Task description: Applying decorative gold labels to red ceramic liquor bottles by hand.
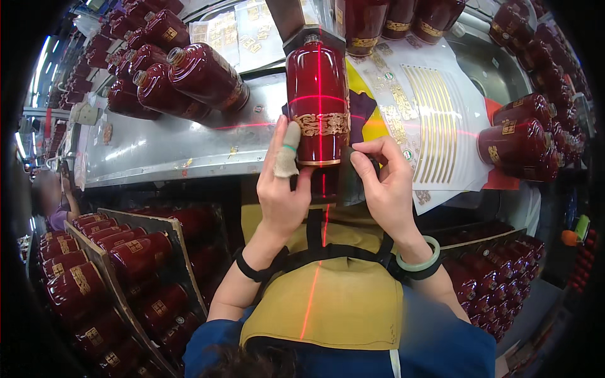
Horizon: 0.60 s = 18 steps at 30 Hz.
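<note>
A glossy dark red glass bottle (315,82) lies in front of me, its neck pointing away and its base toward me. An ornate gold band runs around its lower body, and a red laser cross falls on it. My left hand (283,192) grips the base end, fingers along the left side and thumb at the bottom edge. A pale cloth cover with a green band wraps one of its fingers. Just right of the base, my right hand (387,183) pinches a small dark flat piece (348,156) between thumb and fingertips, close to the bottle's side.
Sheets of gold stickers (432,120) lie on the metal bench (183,151) to the right, with more behind. Red bottles (208,79) stand at left, at the back and at right. Racks of bottles (142,252) flank me below. Another person (53,198) is at far left.
</note>
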Motion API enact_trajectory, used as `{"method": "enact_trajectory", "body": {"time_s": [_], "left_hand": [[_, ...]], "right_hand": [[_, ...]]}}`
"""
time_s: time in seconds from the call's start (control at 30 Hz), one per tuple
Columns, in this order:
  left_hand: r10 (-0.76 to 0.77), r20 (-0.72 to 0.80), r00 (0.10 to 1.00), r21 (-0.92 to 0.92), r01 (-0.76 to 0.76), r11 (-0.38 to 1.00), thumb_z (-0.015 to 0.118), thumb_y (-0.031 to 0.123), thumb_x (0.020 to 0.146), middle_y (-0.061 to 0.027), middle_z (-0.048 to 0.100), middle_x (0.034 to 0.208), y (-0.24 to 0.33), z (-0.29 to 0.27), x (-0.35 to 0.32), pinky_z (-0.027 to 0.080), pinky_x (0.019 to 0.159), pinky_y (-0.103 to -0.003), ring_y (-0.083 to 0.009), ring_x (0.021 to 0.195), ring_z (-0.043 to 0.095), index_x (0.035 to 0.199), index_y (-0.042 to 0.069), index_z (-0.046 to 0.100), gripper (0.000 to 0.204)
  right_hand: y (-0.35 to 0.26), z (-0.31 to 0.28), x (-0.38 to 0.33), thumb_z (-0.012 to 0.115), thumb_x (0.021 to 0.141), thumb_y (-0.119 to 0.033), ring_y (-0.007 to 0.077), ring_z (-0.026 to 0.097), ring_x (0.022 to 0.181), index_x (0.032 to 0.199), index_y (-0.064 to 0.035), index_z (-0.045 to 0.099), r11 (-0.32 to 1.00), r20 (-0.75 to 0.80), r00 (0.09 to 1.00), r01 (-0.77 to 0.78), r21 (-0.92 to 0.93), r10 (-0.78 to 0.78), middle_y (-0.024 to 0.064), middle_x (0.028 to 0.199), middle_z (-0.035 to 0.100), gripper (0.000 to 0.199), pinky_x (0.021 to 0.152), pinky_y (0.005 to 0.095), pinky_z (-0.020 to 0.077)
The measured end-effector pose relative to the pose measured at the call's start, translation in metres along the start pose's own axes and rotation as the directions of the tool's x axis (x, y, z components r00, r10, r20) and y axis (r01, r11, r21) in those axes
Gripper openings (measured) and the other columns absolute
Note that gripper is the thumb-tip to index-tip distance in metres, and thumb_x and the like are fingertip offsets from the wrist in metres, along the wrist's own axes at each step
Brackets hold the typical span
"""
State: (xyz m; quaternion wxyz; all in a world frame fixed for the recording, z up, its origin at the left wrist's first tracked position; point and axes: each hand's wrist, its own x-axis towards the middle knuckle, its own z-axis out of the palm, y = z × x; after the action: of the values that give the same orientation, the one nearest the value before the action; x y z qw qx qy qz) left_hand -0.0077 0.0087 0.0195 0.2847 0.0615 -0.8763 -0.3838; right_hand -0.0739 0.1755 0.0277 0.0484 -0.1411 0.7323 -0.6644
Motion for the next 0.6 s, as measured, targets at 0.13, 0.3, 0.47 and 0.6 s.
{"method": "enact_trajectory", "body": {"time_s": [0.13, 0.3, 0.47, 0.6], "left_hand": [[0.395, 0.077, 0.916, 0.214, -0.402, 0.890, 0.072, -0.010, 0.076, -0.0220, 0.059, 0.146, 0.005, 0.012, 0.016, 0.039, 0.117, -0.053, -0.0395, 0.137, 0.055, 0.136, -0.003, 0.064, 0.061], [0.166, -0.039, 0.985, 0.076, -0.163, 0.984, 0.079, -0.007, 0.076, -0.0267, 0.059, 0.144, -0.016, 0.003, -0.001, 0.045, 0.113, -0.054, -0.0418, 0.132, 0.059, 0.132, -0.006, 0.066, 0.057], [0.382, -0.028, 0.924, 0.229, -0.366, 0.902, 0.078, -0.006, 0.079, -0.0148, 0.071, 0.130, 0.001, 0.010, 0.001, 0.050, 0.109, -0.052, -0.0373, 0.127, 0.064, 0.121, -0.001, 0.074, 0.043], [0.435, -0.081, 0.897, 0.114, -0.426, 0.898, 0.077, -0.012, 0.080, -0.0191, 0.071, 0.128, -0.011, 0.013, 0.002, 0.057, 0.101, -0.045, -0.0363, 0.121, 0.068, 0.121, -0.004, 0.073, 0.042]], "right_hand": [[-0.008, 0.003, -0.001, 0.070, 0.094, -0.003, 0.0166, 0.063, 0.084, 0.101, 0.0031, 0.067, 0.998, 0.017, 0.999, -0.032, 0.048, 0.031, 0.0089, 0.091, 0.064, 0.010, 0.077, 0.0302, 0.0504], [-0.009, 0.003, 0.002, 0.070, 0.095, -0.004, 0.0151, 0.063, 0.084, 0.101, 0.0036, 0.067, 0.994, 0.033, 0.996, -0.082, 0.070, 0.080, 0.0088, 0.092, 0.066, 0.010, 0.077, 0.0299, 0.0509], [-0.003, 0.004, 0.002, 0.070, 0.095, -0.004, 0.0158, 0.064, 0.083, 0.101, 0.0034, 0.067, 0.997, -0.011, 1.000, -0.019, 0.073, 0.020, 0.0092, 0.091, 0.066, 0.010, 0.077, 0.0302, 0.0512], [-0.008, 0.002, 0.001, 0.070, 0.095, -0.004, 0.0162, 0.064, 0.084, 0.101, 0.0034, 0.067, 0.995, -0.005, 0.998, -0.069, 0.067, 0.070, 0.0094, 0.091, 0.067, 0.010, 0.078, 0.0305, 0.0513]]}}
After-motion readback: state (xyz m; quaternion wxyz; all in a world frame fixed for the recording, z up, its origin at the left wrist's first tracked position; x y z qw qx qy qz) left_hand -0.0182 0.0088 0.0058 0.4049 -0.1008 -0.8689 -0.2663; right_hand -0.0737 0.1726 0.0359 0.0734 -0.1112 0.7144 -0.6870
